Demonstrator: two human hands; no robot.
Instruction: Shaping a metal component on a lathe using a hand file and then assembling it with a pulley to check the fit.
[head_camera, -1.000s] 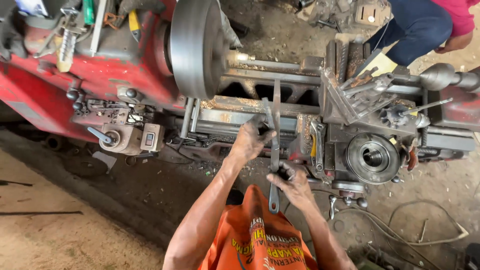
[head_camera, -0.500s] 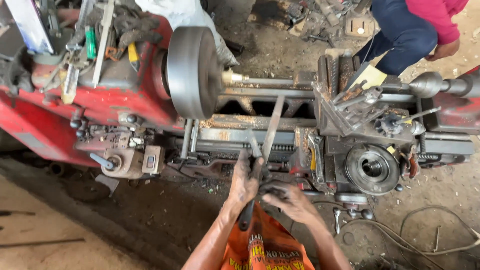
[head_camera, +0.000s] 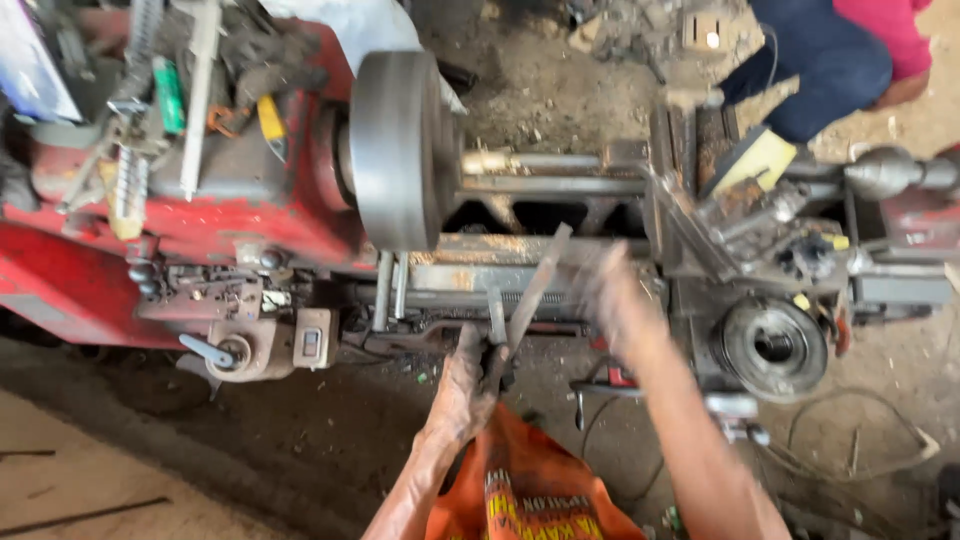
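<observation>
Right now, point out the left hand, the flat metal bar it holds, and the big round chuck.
left hand (head_camera: 468, 385), head view, back of the hand.
flat metal bar (head_camera: 540, 285), head view, mid-length.
chuck (head_camera: 395, 150), head view, outer rim.

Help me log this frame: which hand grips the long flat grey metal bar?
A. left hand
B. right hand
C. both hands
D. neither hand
A: the left hand is closed around the lower end of the long flat grey metal bar, while the blurred right hand is off it, beside its upper part.

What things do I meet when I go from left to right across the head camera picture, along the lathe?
Red headstock → round grey chuck → left hand holding long metal tools → blurred right hand → round handwheel → another person's blue-clad leg.
</observation>
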